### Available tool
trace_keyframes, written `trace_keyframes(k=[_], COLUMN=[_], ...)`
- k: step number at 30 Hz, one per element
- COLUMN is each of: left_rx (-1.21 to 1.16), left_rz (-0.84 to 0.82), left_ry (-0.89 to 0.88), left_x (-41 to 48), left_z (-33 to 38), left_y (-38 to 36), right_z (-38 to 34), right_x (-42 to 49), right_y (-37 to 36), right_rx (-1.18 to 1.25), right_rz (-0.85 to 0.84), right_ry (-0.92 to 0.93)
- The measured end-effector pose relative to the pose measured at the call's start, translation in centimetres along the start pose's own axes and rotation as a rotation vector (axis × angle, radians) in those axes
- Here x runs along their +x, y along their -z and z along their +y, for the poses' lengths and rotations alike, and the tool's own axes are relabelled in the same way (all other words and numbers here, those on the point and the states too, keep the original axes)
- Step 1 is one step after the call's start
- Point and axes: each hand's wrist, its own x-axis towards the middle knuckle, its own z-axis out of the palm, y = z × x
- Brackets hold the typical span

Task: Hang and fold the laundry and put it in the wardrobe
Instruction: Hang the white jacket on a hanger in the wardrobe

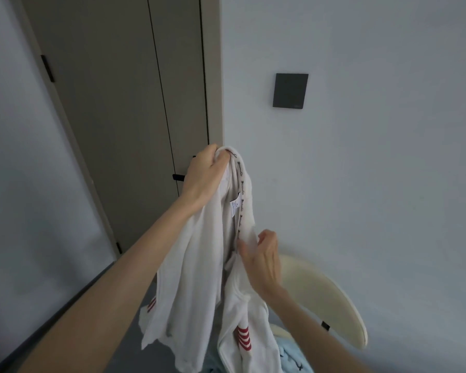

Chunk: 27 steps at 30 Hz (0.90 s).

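Up in front of the closed door, I hold a white garment aloft: my left hand grips its collar and my right hand pinches the neckline lower down. I judge the job barely begun: nothing hung or folded, no hanger in sight, and more laundry waits on the chair below.

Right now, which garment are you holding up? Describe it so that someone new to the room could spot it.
Find the grey door and the pale wall beside it; in front of them the left hand holds a white garment up by its neckline, and the right hand pinches it lower down. Red stripes on its cuffs and a lettered neck tape set it apart from the light blue cloth below.
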Motion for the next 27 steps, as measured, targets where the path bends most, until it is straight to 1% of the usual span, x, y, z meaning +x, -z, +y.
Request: trace_keyframes(k=[5, 8, 10, 13, 15, 17, 20, 24, 27], left_rx=[-0.008, -0.03, -0.032, -0.02, -0.022, -0.004, 0.044, 0.114, 0.194], left_rz=[0.041, 0.039, 0.043, 0.064, 0.079, 0.084, 0.13, 0.183, 0.235], left_ry=[0.012, 0.02, 0.018, 0.033, 0.058, 0.089, 0.145, 0.187, 0.139], left_x=[-0.5, -1.2, -1.6, -2.0, -2.1, -2.1, -1.8, -1.5, -1.5], left_z=[0.4, 0.7, 0.7, -0.1, -1.2, -2.3, -4.0, -6.1, -6.8], left_y=[0.8, 1.1, 1.3, 2.4, 3.3, 3.9, 4.7, 6.0, 7.5], right_z=[-2.7, -3.6, -3.2, -2.3, -2.0, -2.1, -2.7, -4.0, -5.1], right_x=[-2.2, -1.7, -1.0, 0.2, 1.0, 1.9, 3.0, 5.2, 7.0], right_y=[-3.5, -4.9, -5.2, -3.8, -2.1, -0.3, 2.2, 5.1, 7.4], right_rx=[0.098, 0.129, 0.123, 0.2, 0.224, 0.226, 0.199, 0.041, -0.154], right_rz=[0.149, 0.235, 0.227, 0.161, 0.17, 0.216, 0.194, 0.215, 0.328], right_ry=[0.018, -0.024, -0.028, -0.099, -0.098, -0.022, 0.084, 0.269, 0.457])
